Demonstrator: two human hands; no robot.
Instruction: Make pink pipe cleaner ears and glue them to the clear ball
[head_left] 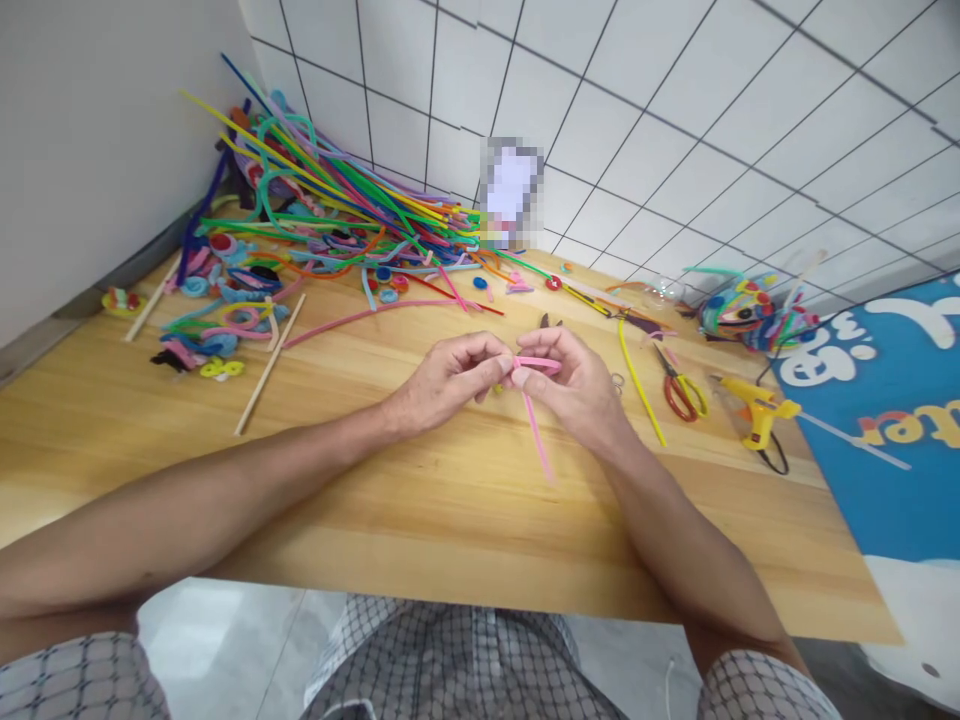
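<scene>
A pink pipe cleaner (534, 430) is held between my two hands over the middle of the wooden table. It is bent into a loop at my fingertips, and one straight end hangs down towards me. My left hand (469, 368) pinches it with thumb and forefinger at the bend. Thumb and fingers of my right hand (566, 380) are closed on the loop's other side. Just beyond my right hand, dark pointed tips show, their lower part hidden. A yellow pipe cleaner (641, 382) lies to the right of that hand.
Many coloured pipe cleaners (360, 200) are heaped at the back left, with finished pieces and a wooden stick (270, 365) nearer. On the right lie red-and-yellow scissors (681, 388), a yellow glue gun (761, 412) and a blue printed mat (885, 400). A blurred phone (512, 190) leans against the tiled wall.
</scene>
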